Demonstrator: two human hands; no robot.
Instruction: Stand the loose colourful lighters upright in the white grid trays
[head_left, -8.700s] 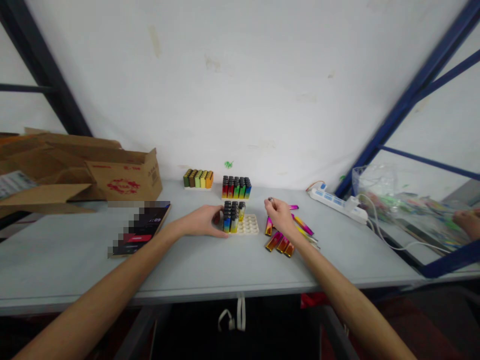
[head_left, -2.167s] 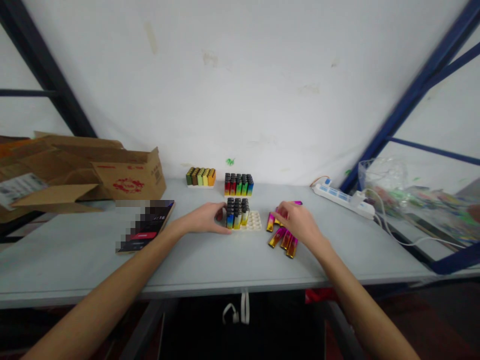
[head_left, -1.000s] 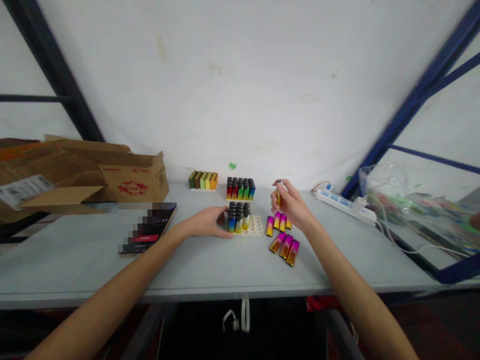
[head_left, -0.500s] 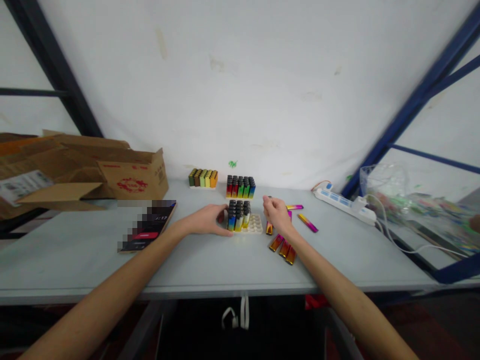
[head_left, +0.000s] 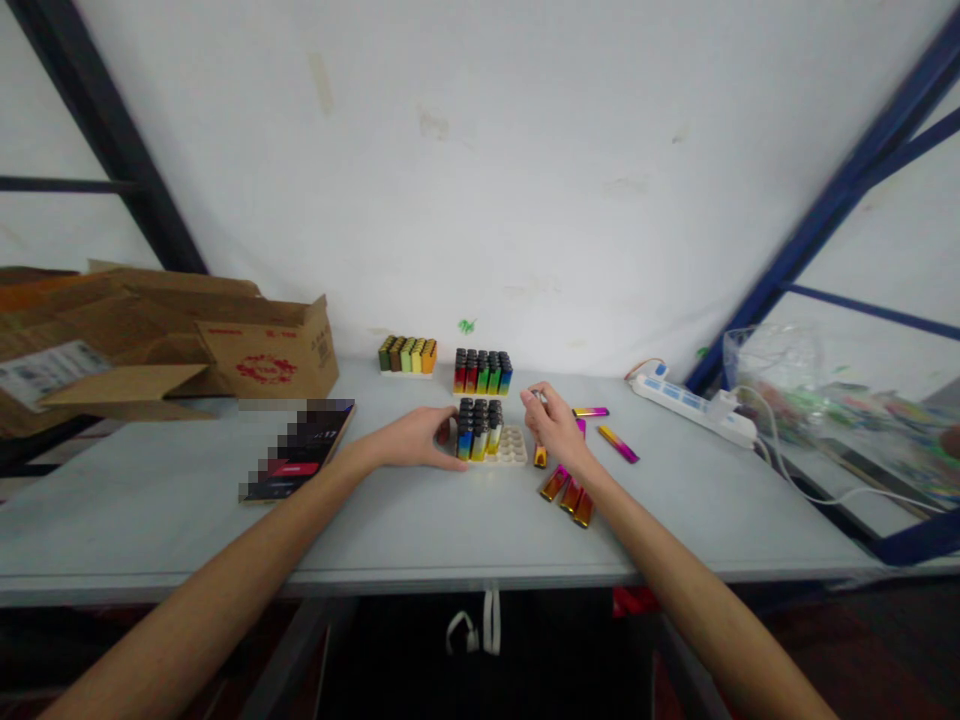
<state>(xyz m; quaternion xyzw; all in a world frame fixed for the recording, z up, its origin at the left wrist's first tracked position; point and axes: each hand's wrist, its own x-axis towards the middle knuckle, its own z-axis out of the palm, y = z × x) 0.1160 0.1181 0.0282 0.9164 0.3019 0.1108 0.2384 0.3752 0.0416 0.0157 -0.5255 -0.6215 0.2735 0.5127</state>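
A white tray (head_left: pixel 513 448) with round holes stands mid-table. Black-topped lighters (head_left: pixel 478 432) in blue, silver and yellow stand upright in its left part; bare holes show at its right. My left hand (head_left: pixel 420 438) is closed around the tray's left end, thumb at the front corner, other fingers partly hidden behind. Just right of the tray my right hand (head_left: pixel 551 420) is raised in a pinch, with a small metallic tip, seemingly a lighter's top, showing at the fingers; the rest is hidden. Several shiny pink-and-gold lighters (head_left: pixel 570 496) lie below and beside this hand.
Behind stand a full tray of red, green and blue lighters (head_left: pixel 482 373) and a tray of green-to-orange ones (head_left: pixel 407 356). At left are an opened cardboard box (head_left: pixel 270 360) and a dark phone-like screen (head_left: pixel 315 450); a white power strip (head_left: pixel 690 408) lies at right.
My right hand has shifted slightly up, and its fingers have turned a little so a metallic tip shows. My left hand and the tray have stayed in place.
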